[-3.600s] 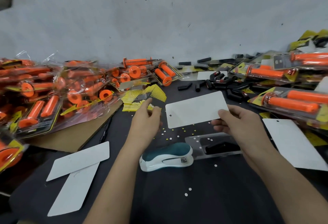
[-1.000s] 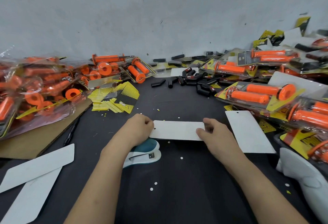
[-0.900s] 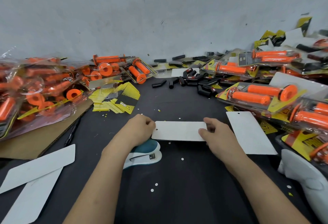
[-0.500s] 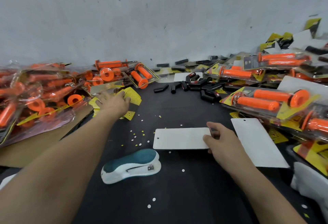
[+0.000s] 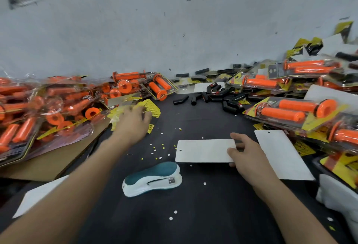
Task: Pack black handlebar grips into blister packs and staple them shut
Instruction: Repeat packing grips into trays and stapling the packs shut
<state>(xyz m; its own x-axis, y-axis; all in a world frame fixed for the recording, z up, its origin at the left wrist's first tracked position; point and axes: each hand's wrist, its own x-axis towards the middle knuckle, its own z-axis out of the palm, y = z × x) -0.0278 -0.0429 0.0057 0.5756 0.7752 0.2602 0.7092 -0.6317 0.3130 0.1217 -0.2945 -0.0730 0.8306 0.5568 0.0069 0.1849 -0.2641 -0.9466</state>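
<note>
Only the person's arms were in view. The left hand and the right hand were bare. The left forearm and the right forearm were uncovered all the way to the lower edge of the view. The left hand was blurred, its fingers hard to tell apart. The right hand was sharp, its thumb plainly outlined.

My left hand, blurred, is stretched over yellow printed cards toward the far left of the bench. My right hand pinches the right end of a white card lying mid-bench. A teal-and-white stapler sits just nearer me. Packed orange grips pile along both sides; loose black grips cluster by the far edge.
</note>
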